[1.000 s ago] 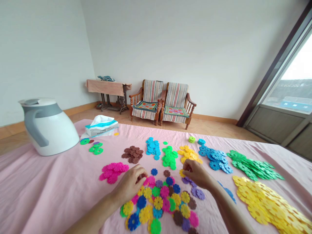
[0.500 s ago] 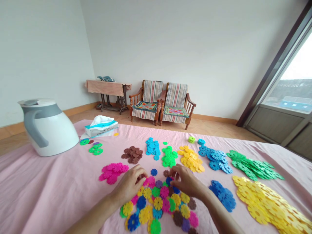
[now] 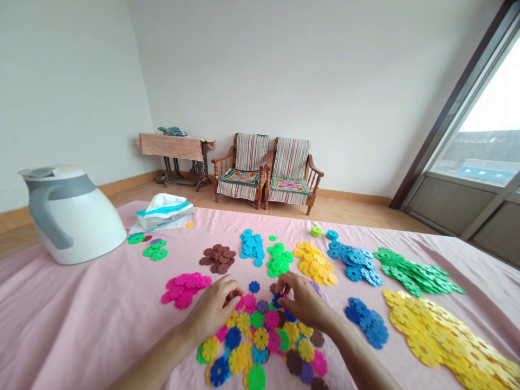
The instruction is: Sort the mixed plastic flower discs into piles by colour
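Note:
A mixed heap of coloured snowflake discs (image 3: 266,341) lies on the pink cloth (image 3: 93,314) in front of me. My left hand (image 3: 215,309) rests curled on the heap's left far edge, fingertips pressed onto a pink disc. My right hand (image 3: 303,303) sits curled on the heap's far side, pinching at a dark blue disc (image 3: 278,298). Sorted piles lie beyond: pink (image 3: 184,287), brown (image 3: 218,258), light blue (image 3: 252,246), bright green (image 3: 278,260), yellow (image 3: 314,264), blue (image 3: 355,262).
A white electric kettle (image 3: 69,214) stands at the left, a tissue pack (image 3: 164,211) behind it. Dark green discs (image 3: 414,271), a large yellow pile (image 3: 442,336) and a dark blue pile (image 3: 368,322) lie to the right. Two armchairs (image 3: 268,170) stand by the wall.
My right hand moved left from the purple and yellow discs onto the far side of the mixed heap. The left hand stayed put. The view shifted slightly.

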Demonstrator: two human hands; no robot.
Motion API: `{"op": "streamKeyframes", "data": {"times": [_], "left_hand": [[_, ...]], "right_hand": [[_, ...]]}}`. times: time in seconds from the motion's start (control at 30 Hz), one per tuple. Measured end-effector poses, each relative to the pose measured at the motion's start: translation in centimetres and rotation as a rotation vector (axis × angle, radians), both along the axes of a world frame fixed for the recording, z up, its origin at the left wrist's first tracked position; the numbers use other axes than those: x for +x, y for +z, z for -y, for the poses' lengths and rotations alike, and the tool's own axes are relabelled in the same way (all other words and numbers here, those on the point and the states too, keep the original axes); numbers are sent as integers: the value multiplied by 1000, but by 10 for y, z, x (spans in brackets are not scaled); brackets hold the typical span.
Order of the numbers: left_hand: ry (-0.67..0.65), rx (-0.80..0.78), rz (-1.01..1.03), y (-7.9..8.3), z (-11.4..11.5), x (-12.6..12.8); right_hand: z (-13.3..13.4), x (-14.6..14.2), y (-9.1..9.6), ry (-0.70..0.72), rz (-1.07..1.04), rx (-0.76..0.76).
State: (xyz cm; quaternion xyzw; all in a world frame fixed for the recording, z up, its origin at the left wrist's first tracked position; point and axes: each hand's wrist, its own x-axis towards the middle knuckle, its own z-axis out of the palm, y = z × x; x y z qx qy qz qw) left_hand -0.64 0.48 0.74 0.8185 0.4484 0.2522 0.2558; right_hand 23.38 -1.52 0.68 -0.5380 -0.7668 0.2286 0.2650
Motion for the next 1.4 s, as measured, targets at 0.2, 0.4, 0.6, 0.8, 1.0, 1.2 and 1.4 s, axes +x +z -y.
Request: {"op": "streamKeyframes", "data": {"times": [0.2,0.4,0.6,0.8,1.0,1.2,1.4], "left_hand": [[-14,9,1,-1,0,-1],[-19,20,7,-2,-1,-1],[-26,19,15,-5,-1,-1],[-33,36,4,-6,-3,-1],[-36,35,6,-7,-3,-2],[-32,35,0,-4,-2,-1],[-32,39,-13,-1,0,-1]], "right_hand": [[-3,16,21,-41,-115,-42],[15,82,31,-187,12,-52],[39,136,24,-318,262,-183],[38,77,30,-224,195,-124],[31,24,14,-97,253,-83],[25,14,11,-83,298,-122],[23,26,15,-107,97,-102]]}}
